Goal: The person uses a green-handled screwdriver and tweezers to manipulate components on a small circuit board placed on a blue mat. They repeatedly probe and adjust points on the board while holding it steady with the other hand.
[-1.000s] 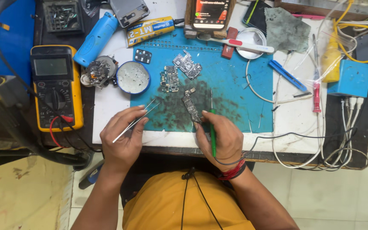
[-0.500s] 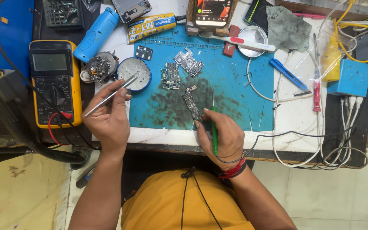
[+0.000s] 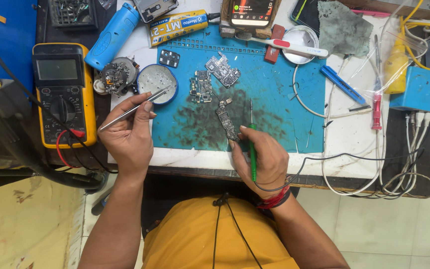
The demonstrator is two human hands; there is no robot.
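Over the left edge of the blue work mat [image 3: 274, 99], the left hand [image 3: 128, 137] pinches steel tweezers [image 3: 135, 107], whose tips now reach the round blue tin [image 3: 158, 83], having swung up from the mat's front edge a second ago, so it looks to be collecting something from the tin. Meanwhile the right hand [image 3: 262, 159] stays closed around the green-handled soldering iron [image 3: 252, 144], fingertips touching the narrow circuit board [image 3: 226, 121] on the mat's sooty patch, two more boards [image 3: 201, 85] beyond it.
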